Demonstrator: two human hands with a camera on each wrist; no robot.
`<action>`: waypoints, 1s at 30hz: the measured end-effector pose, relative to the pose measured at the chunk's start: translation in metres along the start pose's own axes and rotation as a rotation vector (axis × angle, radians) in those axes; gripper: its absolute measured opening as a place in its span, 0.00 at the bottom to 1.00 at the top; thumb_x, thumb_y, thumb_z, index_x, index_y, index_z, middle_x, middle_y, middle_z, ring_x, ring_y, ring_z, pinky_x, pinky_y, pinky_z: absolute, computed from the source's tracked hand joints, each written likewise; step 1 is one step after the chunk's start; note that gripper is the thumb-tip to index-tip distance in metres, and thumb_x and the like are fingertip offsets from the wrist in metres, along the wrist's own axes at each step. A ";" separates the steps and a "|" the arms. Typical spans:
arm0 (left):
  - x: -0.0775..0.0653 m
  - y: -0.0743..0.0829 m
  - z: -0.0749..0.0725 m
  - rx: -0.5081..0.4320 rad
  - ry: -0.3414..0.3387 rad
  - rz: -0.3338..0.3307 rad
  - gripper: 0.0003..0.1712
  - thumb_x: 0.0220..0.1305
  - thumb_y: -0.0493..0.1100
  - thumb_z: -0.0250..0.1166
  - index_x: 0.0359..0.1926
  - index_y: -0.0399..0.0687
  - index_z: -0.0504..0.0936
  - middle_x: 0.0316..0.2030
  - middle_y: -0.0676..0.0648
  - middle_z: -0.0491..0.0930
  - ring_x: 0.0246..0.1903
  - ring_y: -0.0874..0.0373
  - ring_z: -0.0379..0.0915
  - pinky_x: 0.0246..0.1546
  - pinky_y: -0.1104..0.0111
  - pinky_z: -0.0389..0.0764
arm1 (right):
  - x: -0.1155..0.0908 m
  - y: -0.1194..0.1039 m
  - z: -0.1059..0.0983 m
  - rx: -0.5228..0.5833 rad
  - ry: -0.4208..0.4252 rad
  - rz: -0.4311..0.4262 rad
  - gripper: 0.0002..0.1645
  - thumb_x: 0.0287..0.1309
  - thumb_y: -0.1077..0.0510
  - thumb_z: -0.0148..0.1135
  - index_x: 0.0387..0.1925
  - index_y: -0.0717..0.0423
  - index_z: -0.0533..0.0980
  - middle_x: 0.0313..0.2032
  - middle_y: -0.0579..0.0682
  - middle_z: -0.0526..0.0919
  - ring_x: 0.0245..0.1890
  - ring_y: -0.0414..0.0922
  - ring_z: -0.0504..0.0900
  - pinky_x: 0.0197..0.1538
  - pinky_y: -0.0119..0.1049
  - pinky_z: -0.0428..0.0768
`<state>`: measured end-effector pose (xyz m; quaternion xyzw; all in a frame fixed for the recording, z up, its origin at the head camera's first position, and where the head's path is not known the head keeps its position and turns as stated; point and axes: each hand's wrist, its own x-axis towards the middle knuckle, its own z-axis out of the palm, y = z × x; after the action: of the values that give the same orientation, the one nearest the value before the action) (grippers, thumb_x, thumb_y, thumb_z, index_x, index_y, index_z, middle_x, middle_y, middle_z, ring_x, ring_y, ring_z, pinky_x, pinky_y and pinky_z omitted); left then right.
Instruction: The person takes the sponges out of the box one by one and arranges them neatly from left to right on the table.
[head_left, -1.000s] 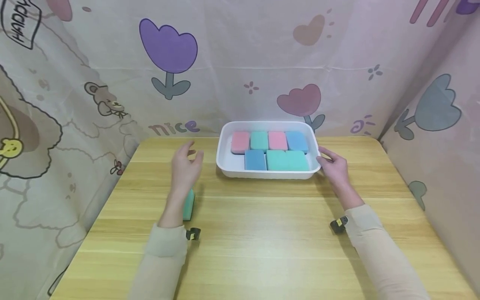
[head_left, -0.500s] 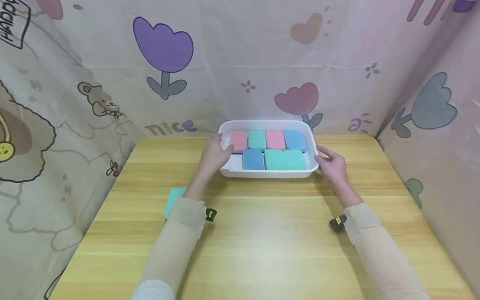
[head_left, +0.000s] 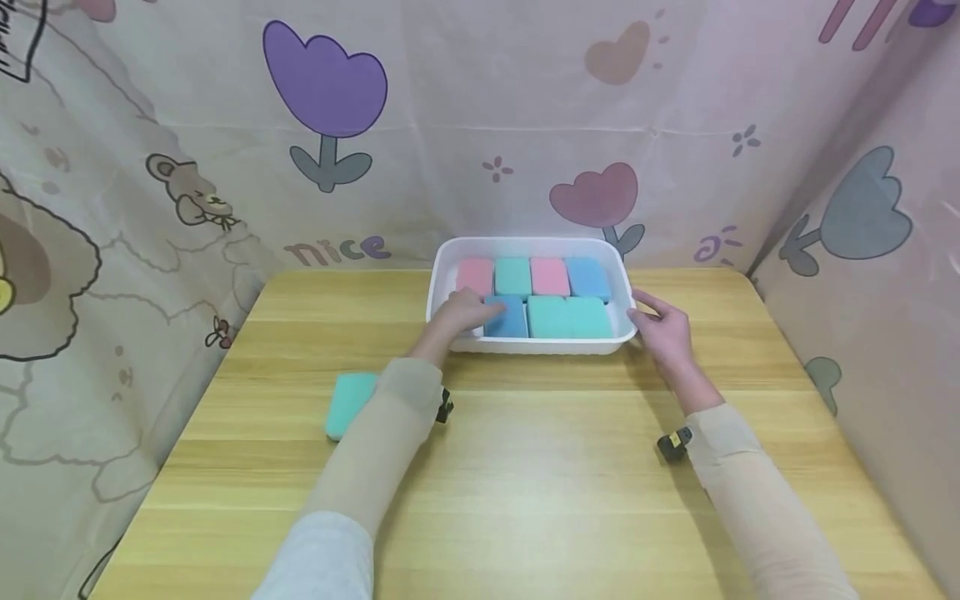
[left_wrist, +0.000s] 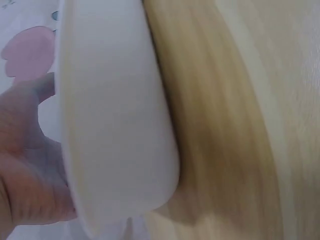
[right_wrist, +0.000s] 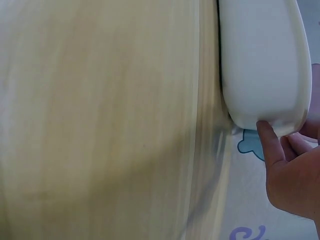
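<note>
A white plastic tray [head_left: 540, 346] at the back of the table holds several sponges. My left hand [head_left: 456, 313] reaches over its left front corner, with the thumb lying over the blue sponge [head_left: 512, 323] in the front row. In the left wrist view, thumb and fingers are spread apart and their tips hide behind the tray wall. My right hand [head_left: 667, 335] holds the tray's right end; one finger [right_wrist: 270, 142] touches the outer wall and the thumb is at the rim. A green sponge [head_left: 351, 402] lies on the table beside my left forearm, partly covered by the sleeve.
Behind the blue sponge sit a pink sponge [head_left: 476, 275], a green one [head_left: 513, 279], another pink one [head_left: 550, 277] and another blue one [head_left: 588, 279]. Green sponges [head_left: 570, 318] fill the front right. A printed curtain [head_left: 465, 100] hangs close behind the wooden table [head_left: 570, 467].
My left hand has moved right and forward from above the table into the tray's left side, uncovering the green sponge on the table. My right hand stays at the tray's right end.
</note>
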<state>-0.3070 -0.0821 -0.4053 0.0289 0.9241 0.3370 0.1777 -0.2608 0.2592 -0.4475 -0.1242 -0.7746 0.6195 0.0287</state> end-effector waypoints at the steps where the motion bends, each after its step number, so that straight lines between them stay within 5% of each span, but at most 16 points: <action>1: 0.001 0.000 0.002 -0.007 -0.014 -0.004 0.36 0.69 0.64 0.60 0.60 0.37 0.79 0.55 0.40 0.79 0.53 0.46 0.74 0.57 0.51 0.79 | 0.000 0.000 0.000 -0.002 0.001 -0.002 0.30 0.75 0.57 0.60 0.74 0.53 0.69 0.71 0.63 0.72 0.66 0.58 0.78 0.53 0.30 0.84; 11: 0.008 0.009 0.018 0.006 0.024 -0.064 0.48 0.64 0.68 0.65 0.71 0.37 0.71 0.66 0.36 0.74 0.60 0.43 0.73 0.64 0.49 0.76 | 0.000 -0.005 0.001 -0.017 -0.001 0.000 0.30 0.75 0.57 0.59 0.75 0.52 0.69 0.71 0.63 0.72 0.67 0.57 0.77 0.57 0.32 0.83; 19: 0.013 0.010 0.030 0.059 0.083 -0.103 0.48 0.63 0.69 0.66 0.69 0.38 0.72 0.64 0.35 0.71 0.59 0.41 0.71 0.63 0.48 0.76 | 0.001 -0.004 0.001 -0.009 -0.007 0.017 0.31 0.75 0.57 0.59 0.76 0.52 0.67 0.72 0.62 0.70 0.67 0.57 0.77 0.58 0.34 0.83; 30: 0.007 0.010 0.032 0.059 0.113 -0.071 0.44 0.61 0.66 0.71 0.64 0.36 0.75 0.53 0.38 0.75 0.48 0.45 0.74 0.53 0.51 0.80 | -0.002 -0.001 0.002 -0.007 0.002 0.006 0.31 0.75 0.57 0.59 0.75 0.53 0.68 0.73 0.62 0.69 0.68 0.57 0.76 0.57 0.33 0.83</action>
<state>-0.3033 -0.0532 -0.4241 -0.0179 0.9427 0.3041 0.1362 -0.2592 0.2566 -0.4463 -0.1274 -0.7764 0.6166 0.0271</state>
